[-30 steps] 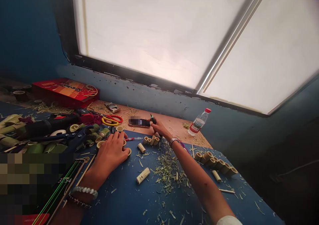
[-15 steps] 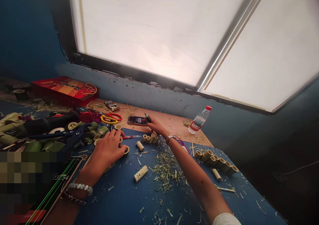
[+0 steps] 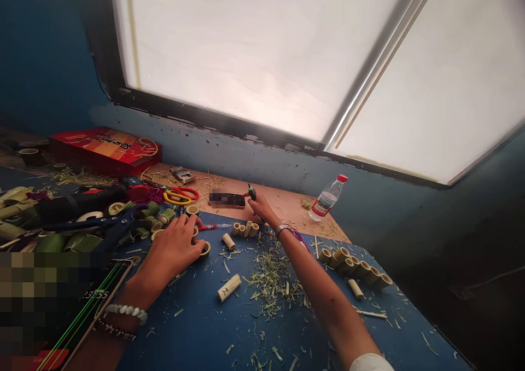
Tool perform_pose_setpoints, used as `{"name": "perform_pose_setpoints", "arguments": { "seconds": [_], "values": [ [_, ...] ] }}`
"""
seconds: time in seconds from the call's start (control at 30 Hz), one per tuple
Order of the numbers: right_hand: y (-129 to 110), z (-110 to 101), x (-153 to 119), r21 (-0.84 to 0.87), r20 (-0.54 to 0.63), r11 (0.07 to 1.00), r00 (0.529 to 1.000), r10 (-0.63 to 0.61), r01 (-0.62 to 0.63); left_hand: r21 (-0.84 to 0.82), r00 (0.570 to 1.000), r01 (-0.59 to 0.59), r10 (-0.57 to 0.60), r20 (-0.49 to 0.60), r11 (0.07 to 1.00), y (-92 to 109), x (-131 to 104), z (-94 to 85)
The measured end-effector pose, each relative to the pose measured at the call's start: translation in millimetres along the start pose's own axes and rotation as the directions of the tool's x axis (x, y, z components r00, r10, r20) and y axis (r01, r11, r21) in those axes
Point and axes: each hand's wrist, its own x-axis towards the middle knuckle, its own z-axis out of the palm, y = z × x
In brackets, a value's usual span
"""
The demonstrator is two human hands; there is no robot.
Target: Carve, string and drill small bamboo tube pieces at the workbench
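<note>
My left hand (image 3: 176,241) curves over some short bamboo tubes on the blue mat, its fingers and thumb around one bamboo tube (image 3: 195,232). Another cut bamboo piece (image 3: 205,249) lies by the thumb. The fingertips are partly hidden. At the back, my right hand (image 3: 262,206) is closed around a slim pen-shaped tool (image 3: 251,191) with a dark green end pointing up; its kind is unclear. Its forefinger reaches the right end of a phone (image 3: 233,199) lying on the pinkish board. Several small bamboo tubes (image 3: 245,229) stand just in front of that hand.
Bamboo shavings (image 3: 268,283) litter the blue mat (image 3: 192,327). A row of bamboo tubes (image 3: 356,266) and a water bottle (image 3: 327,198) stand right. Yellow-and-red scissors (image 3: 180,196), a red box (image 3: 104,151) and heaped bamboo (image 3: 53,242) are left. Another phone (image 3: 92,305) is at lower left.
My right hand has drawn slightly right, off the phone's middle, and the tool in it now points more upright. The phone's screen has gone from lit to dark. My left hand stays put.
</note>
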Motion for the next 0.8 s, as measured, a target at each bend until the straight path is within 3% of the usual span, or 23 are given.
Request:
{"name": "perform_pose_setpoints", "arguments": {
  "seconds": [0.8],
  "values": [
    [14.9, 8.6, 7.6, -0.016, 0.024, 0.998, 0.998, -0.064, 0.065, 0.019, 0.998, 0.026, -0.027, 0.049, 0.999, -1.8, 2.8, 0.0]
  ]
}}
